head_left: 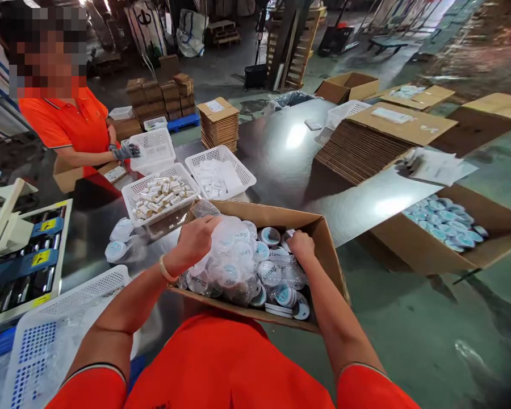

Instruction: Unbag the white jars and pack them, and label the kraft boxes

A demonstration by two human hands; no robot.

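Observation:
An open cardboard box (pixel 259 215) stands at the table's near edge, filled with round blue-and-white tins, many in clear plastic bags (pixel 234 264). My left hand (pixel 193 241), with a pale bracelet at the wrist, grips the bagged tins near the box's left wall. My right hand (pixel 301 247) reaches in by the right wall, its fingers closed on a round tin (pixel 288 238). The tin is partly hidden by those fingers. Both forearms cross the box's near side.
White baskets hold small wrapped cylinders (pixel 159 196) and white packets (pixel 219 173) on the steel table. A co-worker's gloved hand (pixel 126 150) rests on another basket. Flattened carton stacks (pixel 366 147) and a box of tins (pixel 445 227) lie right; a machine (pixel 25 255) stands left.

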